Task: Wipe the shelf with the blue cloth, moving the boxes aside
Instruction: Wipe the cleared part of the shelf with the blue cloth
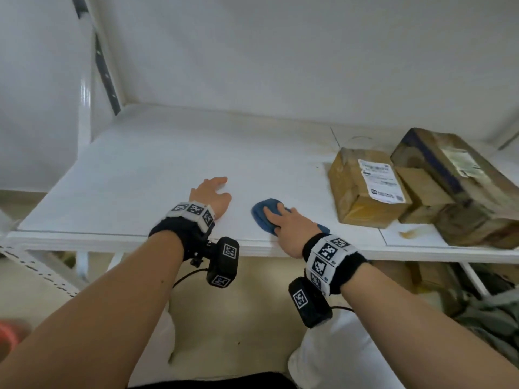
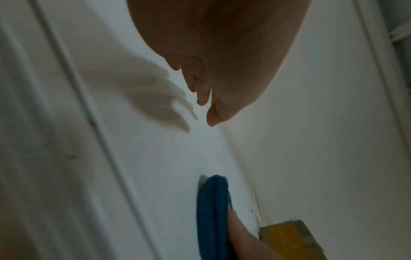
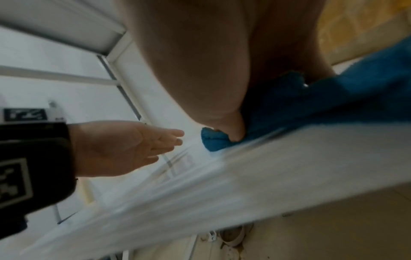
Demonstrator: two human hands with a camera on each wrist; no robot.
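The blue cloth (image 1: 265,211) lies bunched on the white shelf (image 1: 157,164) near its front edge. My right hand (image 1: 282,221) lies on top of it, with fingers and thumb curled into the folds, as the right wrist view shows on the cloth (image 3: 311,105). To its left, my left hand (image 1: 217,189) is spread low over the shelf with relaxed fingers and holds nothing. Its fingers (image 2: 201,93) cast a shadow on the board. Three cardboard boxes crowd the right end of the shelf: a labelled box (image 1: 365,192), a small box (image 1: 424,192) and a long box (image 1: 463,181).
A brown stain (image 1: 411,233) marks the shelf in front of the boxes. A white upright post (image 1: 84,108) stands at the left rear corner, with the wall behind. More boxes and clutter (image 1: 449,279) sit under the shelf on the right.
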